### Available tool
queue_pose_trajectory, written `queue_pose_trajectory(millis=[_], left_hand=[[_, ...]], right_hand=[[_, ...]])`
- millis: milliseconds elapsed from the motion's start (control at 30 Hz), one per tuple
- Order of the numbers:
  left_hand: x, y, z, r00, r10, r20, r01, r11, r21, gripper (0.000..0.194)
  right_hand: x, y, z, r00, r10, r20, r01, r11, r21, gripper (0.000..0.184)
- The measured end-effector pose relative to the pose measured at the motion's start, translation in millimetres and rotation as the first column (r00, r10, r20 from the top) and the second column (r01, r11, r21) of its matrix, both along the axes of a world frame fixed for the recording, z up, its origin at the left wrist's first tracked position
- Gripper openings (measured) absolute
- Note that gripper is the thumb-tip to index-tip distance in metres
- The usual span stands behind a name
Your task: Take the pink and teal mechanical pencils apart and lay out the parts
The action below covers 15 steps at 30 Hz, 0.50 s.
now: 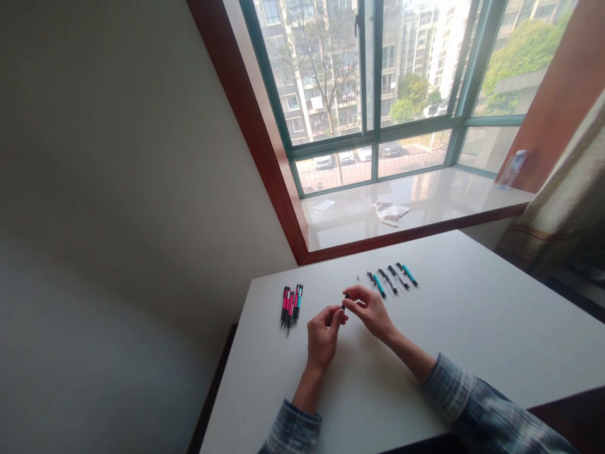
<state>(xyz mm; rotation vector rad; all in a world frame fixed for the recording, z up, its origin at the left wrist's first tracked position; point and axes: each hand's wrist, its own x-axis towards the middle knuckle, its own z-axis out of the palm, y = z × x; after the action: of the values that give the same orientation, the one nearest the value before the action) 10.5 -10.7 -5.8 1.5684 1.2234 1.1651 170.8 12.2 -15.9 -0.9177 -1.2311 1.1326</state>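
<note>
Both my hands hover over a white table [472,328], fingertips nearly meeting. My right hand [371,310] pinches a small black pen part [346,296] between thumb and fingers. My left hand [324,334] is curled closed right below it, its fingertips at the same part; what it holds is hidden. A bundle of several pink and teal pens [292,304] lies to the left of my hands. Behind my right hand lie several taken-apart pen pieces, teal barrels and black parts [392,277], set in a row.
A white window sill [425,202] runs behind the table, with a crumpled white cloth [390,212], a flat paper [324,205] and a clear bottle [513,168] at its right end. A curtain [562,202] hangs at the right. A grey wall stands to the left.
</note>
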Motion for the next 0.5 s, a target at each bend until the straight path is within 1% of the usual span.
queue_pose_trajectory(millis=[167, 233, 333, 467, 500], left_hand=[[2.0, 0.2, 1.0, 0.988, -0.035, 0.147, 0.049, 0.994, -0.096, 0.038], [2.9, -0.1, 2.8, 0.986, -0.041, 0.161, 0.056, 0.994, -0.091, 0.037], [4.0, -0.5, 4.7, 0.986, -0.056, 0.157, 0.065, 0.997, -0.05, 0.033], [5.0, -0.5, 4.9, 0.977, -0.06, 0.202, 0.068, 0.997, -0.033, 0.03], [5.2, -0.5, 4.7, 0.974, -0.064, 0.218, 0.074, 0.997, -0.038, 0.03]], right_hand=[[1.1, 0.4, 1.6, 0.991, 0.069, -0.115, -0.071, 0.997, -0.012, 0.042], [1.5, -0.1, 2.6, 0.989, 0.082, -0.126, -0.083, 0.997, 0.002, 0.045], [2.3, -1.4, 5.0, 0.987, 0.101, -0.124, -0.099, 0.995, 0.021, 0.045], [4.3, -4.0, 9.8, 0.972, 0.19, -0.141, -0.188, 0.982, 0.029, 0.044], [4.8, -4.6, 10.8, 0.971, 0.196, -0.133, -0.193, 0.98, 0.039, 0.046]])
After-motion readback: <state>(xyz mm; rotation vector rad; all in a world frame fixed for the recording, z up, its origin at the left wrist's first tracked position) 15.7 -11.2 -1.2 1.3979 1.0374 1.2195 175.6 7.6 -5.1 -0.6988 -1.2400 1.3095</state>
